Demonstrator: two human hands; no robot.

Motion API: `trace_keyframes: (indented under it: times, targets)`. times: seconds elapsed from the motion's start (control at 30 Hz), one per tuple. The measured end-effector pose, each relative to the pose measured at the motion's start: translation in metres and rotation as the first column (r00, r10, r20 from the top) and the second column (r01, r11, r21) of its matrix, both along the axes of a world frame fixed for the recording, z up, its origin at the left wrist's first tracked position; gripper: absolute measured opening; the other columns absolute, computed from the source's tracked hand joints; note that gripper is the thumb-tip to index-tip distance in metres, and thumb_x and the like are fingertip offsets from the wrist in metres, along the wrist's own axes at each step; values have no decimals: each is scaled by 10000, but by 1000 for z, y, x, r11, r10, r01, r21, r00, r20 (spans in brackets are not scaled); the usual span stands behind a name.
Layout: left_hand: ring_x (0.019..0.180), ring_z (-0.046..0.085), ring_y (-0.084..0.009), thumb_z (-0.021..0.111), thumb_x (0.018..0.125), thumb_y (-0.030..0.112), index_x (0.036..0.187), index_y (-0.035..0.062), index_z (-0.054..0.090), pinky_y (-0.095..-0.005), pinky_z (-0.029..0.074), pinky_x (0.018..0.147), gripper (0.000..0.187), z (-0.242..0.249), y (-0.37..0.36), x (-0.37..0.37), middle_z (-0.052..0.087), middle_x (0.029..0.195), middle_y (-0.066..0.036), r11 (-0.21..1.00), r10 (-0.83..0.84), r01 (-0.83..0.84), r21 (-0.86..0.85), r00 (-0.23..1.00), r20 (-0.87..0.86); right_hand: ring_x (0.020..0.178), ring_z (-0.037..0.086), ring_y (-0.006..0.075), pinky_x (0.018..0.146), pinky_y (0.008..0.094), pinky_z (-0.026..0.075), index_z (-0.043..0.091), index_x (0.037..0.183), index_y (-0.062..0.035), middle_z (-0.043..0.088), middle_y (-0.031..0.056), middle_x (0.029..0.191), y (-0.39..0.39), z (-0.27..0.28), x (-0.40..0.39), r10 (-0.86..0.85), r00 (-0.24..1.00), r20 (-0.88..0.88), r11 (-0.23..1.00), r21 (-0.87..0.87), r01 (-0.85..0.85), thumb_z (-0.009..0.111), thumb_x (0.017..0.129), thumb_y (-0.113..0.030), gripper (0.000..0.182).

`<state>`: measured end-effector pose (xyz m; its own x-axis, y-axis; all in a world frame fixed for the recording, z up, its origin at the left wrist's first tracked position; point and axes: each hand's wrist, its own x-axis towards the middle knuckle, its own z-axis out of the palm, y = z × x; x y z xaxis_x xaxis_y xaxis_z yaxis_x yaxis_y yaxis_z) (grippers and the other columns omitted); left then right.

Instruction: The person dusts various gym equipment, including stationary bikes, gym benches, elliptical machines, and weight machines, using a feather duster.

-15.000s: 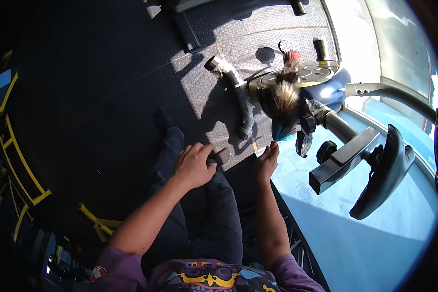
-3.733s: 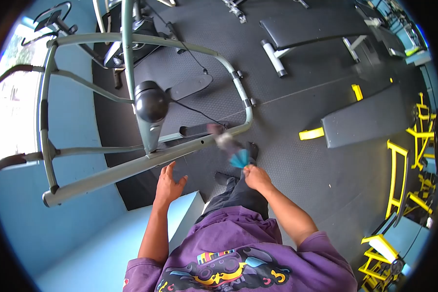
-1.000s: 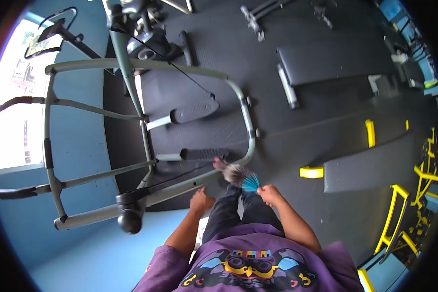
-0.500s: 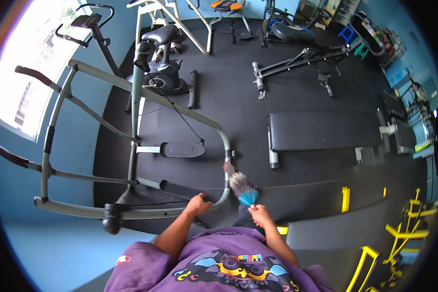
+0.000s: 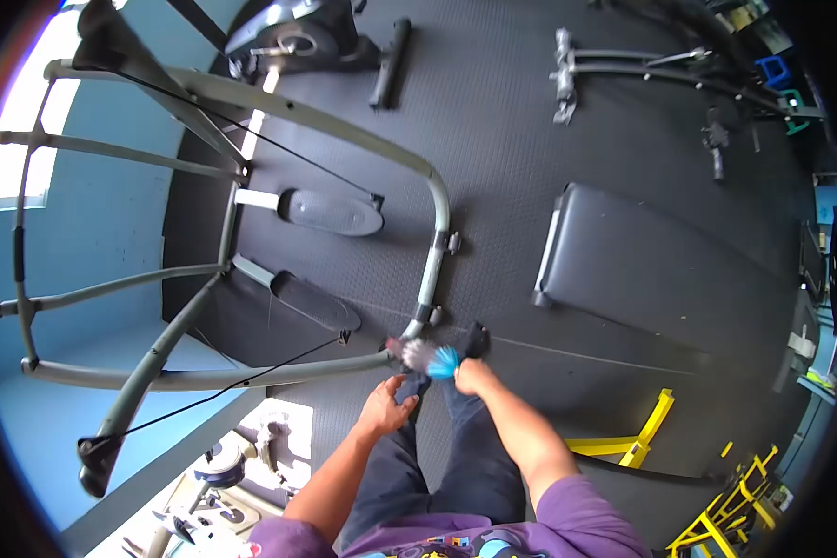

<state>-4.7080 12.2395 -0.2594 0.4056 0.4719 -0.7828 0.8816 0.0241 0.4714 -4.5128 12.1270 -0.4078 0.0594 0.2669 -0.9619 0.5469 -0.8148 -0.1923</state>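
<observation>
My right hand (image 5: 472, 377) is wrapped round the handle of a feather duster (image 5: 420, 355) with grey-white and blue bristles. The duster points left, its reddish tip overlapping the rounded front corner of a grey-green tubular exercise machine frame (image 5: 434, 265). My left hand (image 5: 383, 409) hovers just below that corner, fingers apart and holding nothing. Inside the frame are two dark foot pedals, the farther pedal (image 5: 330, 212) and the nearer pedal (image 5: 312, 302). Black cords run from the machine's upright arms to the pedals.
A black padded bench (image 5: 642, 256) stands to the right. Near it are a yellow metal stand (image 5: 623, 448) and a yellow rack (image 5: 730, 507). An exercise bike (image 5: 298, 42) and a folded machine (image 5: 642, 70) sit farther back. The blue wall (image 5: 112, 223) borders the left.
The view has tipped downward, showing my legs. The duster has swung from pointing up and left to nearly level, at the frame's near corner. My left hand's fingers have spread.
</observation>
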Motion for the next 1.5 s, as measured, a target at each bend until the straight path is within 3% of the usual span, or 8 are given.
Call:
trace_keyframes:
  times: [0.2,0.37,0.5,0.9,1.03,1.17,1.33,1.5]
  targets:
    - [1198,584,-384,668,846,329,1374,10,488,-437,467,1021,643,-76,-25,-29,578,1282,-291,982,131,-148,-115,981,-140,1017,663,408,873,521,526,612,1140,-77,691,208,1082,64,-89,85,-77,916,393,981,196,-2,399,1022,-342,360]
    - [1185,593,-378,673,844,297,1365,-2,491,-436,486,998,627,-101,-36,-50,588,1271,-286,960,247,-259,-103,961,-122,1052,645,423,906,519,519,647,1093,-56,677,233,1110,49,-106,68,-138,947,292,966,250,64,435,1007,-348,372]
    - [1174,604,-381,679,844,285,1373,-2,483,-435,499,983,633,-75,-21,-42,582,1286,-287,953,273,-284,-108,956,-112,1161,602,409,982,501,483,657,1194,-84,652,235,1195,18,-60,25,-22,986,165,999,-28,27,445,998,-378,412]
    - [1204,596,-359,693,844,278,1381,4,476,-432,474,1017,640,-13,100,-28,579,1328,-245,942,336,-336,13,942,7,1210,595,350,1000,451,493,688,1169,-42,635,210,1259,247,-26,197,-225,892,391,974,84,209,570,935,-314,378]
    - [1191,605,-357,702,845,276,1384,16,477,-427,485,1000,639,-19,129,-14,595,1310,-241,911,408,-406,70,913,-9,1181,619,334,981,438,506,689,1187,-93,650,197,1239,331,23,229,-43,889,456,992,126,-16,602,922,-339,371]
    - [1188,608,-351,720,837,265,1382,15,479,-427,496,985,646,7,155,35,601,1293,-250,882,472,-471,36,881,-43,1016,659,387,879,500,523,665,1161,-164,700,195,1044,368,94,233,-94,928,360,807,574,-141,564,930,-325,299]
    - [1178,609,-357,707,845,292,1376,6,481,-419,483,1006,644,61,194,105,590,1291,-252,922,377,-379,76,925,40,901,700,362,825,482,553,710,956,-112,718,177,944,414,128,278,208,863,460,812,410,-415,555,888,-243,214]
    - [1248,573,-328,718,852,290,1408,38,460,-421,482,1013,663,111,249,162,586,1315,-235,907,395,-402,129,916,76,839,716,345,743,475,575,678,1012,-137,719,166,896,544,269,238,183,917,354,497,772,-397,580,901,-266,197]
